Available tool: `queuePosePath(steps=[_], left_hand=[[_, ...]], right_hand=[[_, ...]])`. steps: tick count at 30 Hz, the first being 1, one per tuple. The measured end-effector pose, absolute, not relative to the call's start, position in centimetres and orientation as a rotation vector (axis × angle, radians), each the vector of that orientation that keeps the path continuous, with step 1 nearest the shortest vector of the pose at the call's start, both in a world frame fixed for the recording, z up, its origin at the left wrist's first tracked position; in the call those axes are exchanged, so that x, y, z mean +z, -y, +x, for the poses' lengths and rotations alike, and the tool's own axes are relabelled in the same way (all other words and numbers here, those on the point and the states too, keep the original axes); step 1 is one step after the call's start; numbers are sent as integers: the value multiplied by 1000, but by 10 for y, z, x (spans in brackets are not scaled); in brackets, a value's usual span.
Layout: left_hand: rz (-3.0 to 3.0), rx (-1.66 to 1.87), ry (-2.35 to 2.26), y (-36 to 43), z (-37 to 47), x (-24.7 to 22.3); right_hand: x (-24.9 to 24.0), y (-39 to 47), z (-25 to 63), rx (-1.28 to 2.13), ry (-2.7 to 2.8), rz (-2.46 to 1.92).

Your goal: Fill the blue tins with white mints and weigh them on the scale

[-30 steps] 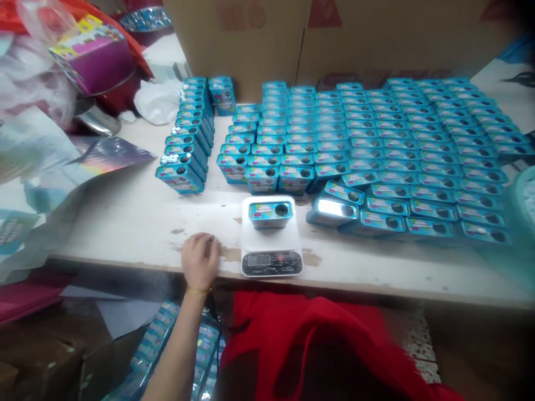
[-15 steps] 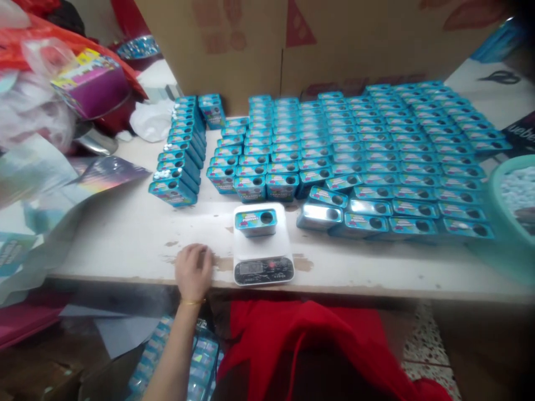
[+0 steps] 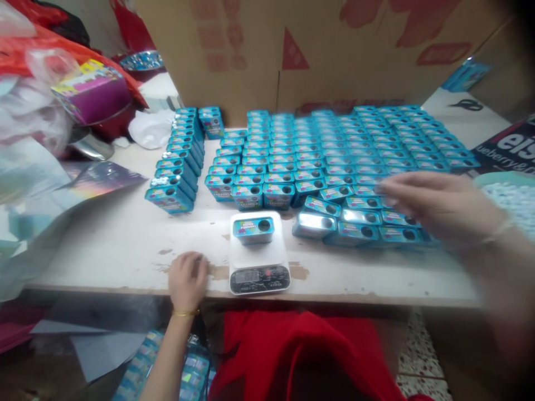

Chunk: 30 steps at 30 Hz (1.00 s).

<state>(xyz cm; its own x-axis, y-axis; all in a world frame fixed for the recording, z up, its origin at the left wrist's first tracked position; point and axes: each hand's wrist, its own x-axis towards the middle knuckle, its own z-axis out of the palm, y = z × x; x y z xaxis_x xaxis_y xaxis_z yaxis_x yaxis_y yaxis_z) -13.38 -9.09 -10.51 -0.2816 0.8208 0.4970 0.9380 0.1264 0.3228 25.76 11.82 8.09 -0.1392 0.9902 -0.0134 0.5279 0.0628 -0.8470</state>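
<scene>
On the worn white table, my left hand [image 3: 188, 281] rests near the front edge, fingers loosely bent and thumb apart, holding nothing. To its right stands a white kitchen scale [image 3: 254, 257] with a dark display panel, and one blue tin [image 3: 253, 229] with a dark round spot on top lies on its platform. My right hand [image 3: 437, 203], smeared by motion, hovers over the right end of the tin rows. Its fingertips are pressed together; whatever is between them is too blurred to make out.
Rows of blue tins [image 3: 346, 150] fill the table's back and right. Another column of tins [image 3: 171, 197] stands at left, some topped with white pieces. A pale green basin [image 3: 493, 178] of white pieces sits far right. Behind is a large cardboard box [image 3: 251, 78].
My right hand has come from the basin at the far right, leftward to above the tins. The left hand stays on the table. The view has shifted slightly.
</scene>
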Motion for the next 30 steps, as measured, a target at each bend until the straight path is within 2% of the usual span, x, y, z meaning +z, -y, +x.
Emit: queuePosePath(steps=[1, 3, 8, 15, 19, 25, 30], left_hand=[[-1751, -880, 2194, 91, -134, -105], [-1751, -894, 2184, 92, -134, -105], [-1752, -923, 2178, 93, -134, -105], [-1732, -939, 2205, 94, -134, -107], [-1722, -948, 2218, 95, -134, -108], [-1694, -958, 2248, 95, -132, -109], [-1688, -955, 2265, 96, -132, -110]], right_hand=[[81, -111, 232, 1156, 1783, -1441], [80, -96, 179, 1314, 2027, -1241], [69, -80, 100, 1017, 2422, -1043], [58, -86, 93, 930, 2528, -973], [64, -81, 98, 1003, 2370, -898], [67, -78, 127, 1715, 1722, -1112], [56, -77, 148, 1744, 1645, -1188]])
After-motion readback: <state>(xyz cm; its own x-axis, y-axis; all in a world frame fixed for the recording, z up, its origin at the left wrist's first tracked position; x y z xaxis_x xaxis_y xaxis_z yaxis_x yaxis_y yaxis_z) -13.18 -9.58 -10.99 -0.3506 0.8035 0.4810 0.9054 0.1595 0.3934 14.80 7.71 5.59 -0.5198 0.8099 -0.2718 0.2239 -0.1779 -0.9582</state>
